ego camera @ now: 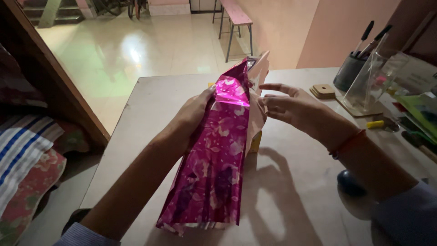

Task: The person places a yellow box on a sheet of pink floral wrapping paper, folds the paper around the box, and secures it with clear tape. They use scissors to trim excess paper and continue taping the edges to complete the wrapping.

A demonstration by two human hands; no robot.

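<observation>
Shiny pink wrapping paper (214, 159) is held around a box above the counter (291, 200): left hand (193, 116) gripping it, right hand (291, 107) open-fingered at the unsealed top fold.

- Both forearms bare; light blue-grey sleeves pushed up near the elbows.
- Right hand (291, 107): thin red-orange thread band at the wrist.
- Left hand (193, 114): no ornament visible.
</observation>
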